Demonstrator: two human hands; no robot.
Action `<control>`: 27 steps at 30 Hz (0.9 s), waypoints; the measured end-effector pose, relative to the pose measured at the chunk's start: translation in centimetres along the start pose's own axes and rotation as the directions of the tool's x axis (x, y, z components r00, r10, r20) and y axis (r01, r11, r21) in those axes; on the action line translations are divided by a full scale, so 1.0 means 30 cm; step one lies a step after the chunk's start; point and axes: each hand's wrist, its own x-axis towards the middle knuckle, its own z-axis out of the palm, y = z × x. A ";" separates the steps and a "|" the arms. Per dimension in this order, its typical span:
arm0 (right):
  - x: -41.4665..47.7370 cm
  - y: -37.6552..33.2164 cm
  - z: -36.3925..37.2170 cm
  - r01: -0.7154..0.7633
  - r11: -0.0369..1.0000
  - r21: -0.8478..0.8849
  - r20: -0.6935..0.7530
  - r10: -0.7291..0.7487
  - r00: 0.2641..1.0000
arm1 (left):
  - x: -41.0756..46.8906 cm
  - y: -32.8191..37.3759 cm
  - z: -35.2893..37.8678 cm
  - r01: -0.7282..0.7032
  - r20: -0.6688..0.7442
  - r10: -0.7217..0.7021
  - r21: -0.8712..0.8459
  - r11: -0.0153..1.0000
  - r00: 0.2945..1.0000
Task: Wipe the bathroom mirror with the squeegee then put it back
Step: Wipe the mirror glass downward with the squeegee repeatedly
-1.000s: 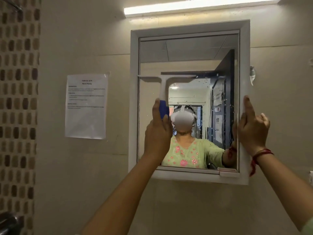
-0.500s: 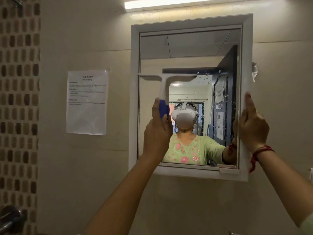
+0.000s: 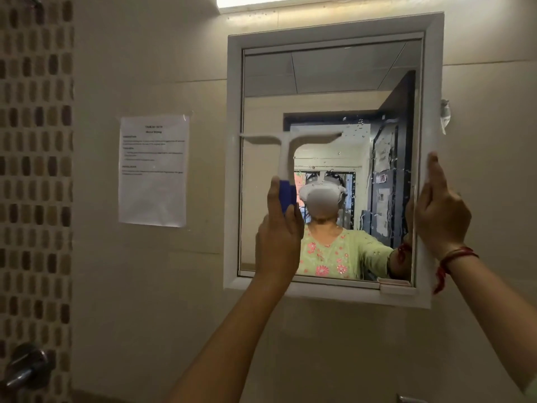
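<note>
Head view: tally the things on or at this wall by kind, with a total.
Mirror: 1
Squeegee, held in the left hand: 1
Paper notice: 1
Strip light: 1
Metal tap fitting: 1
Hands, counting the right hand at the mirror's frame: 2
Total: 7

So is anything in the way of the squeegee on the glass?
Nothing visible blocks it. The left hand holds the squeegee against the mirror, with only water drops on the glass. The right hand rests on the frame's right edge, clear of it.
</note>
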 end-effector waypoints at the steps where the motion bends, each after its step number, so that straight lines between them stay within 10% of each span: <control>1: -0.001 -0.002 0.001 -0.002 1.000 0.001 0.002 0.002 1.000 | 0.034 0.016 -0.001 0.005 0.005 -0.005 -0.004 1.000 1.000; 27: -0.008 0.007 0.003 -0.021 1.000 0.003 0.007 0.021 1.000 | -0.208 -0.087 -0.016 0.013 0.067 -0.012 -0.012 1.000 0.998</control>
